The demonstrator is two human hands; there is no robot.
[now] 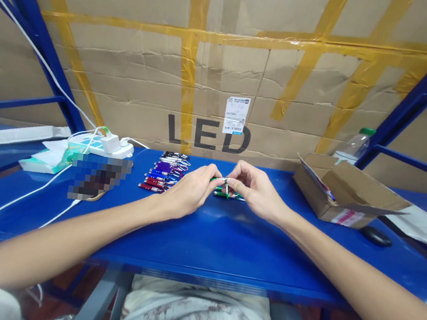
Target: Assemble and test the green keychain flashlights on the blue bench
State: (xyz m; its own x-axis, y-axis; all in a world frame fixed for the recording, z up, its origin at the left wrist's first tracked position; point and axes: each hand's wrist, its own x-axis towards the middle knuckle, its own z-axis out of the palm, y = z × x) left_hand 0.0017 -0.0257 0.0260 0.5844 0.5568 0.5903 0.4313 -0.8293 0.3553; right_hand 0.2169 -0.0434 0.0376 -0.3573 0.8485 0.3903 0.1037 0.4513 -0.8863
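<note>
Left hand (193, 188) and right hand (257, 188) both pinch small green piece (227, 188) over blue table (201, 248), beside green tubes (218, 194); best: left steadies, right adjusts gently, fingertips only

Between the two forearms, a bare stretch of the blue counter (209, 249) is lying open from the front edge up to the hands. Another open strip is running between the right hand (255, 191) and the cardboard box (312, 195), whose raised flaps are hindering a low sideways pass; a black mouse (376, 236) is sitting just before it. A row of slim metallic tubes (151, 188) is crowding the left hand (192, 191), while green tubes (218, 193) are lying beneath the fingers. Farther left, a phone-like object (99, 181) and a looping white cable (4, 206) are obstructing passage. A tall cardboard panel (129, 79) is closing off the back.
</note>
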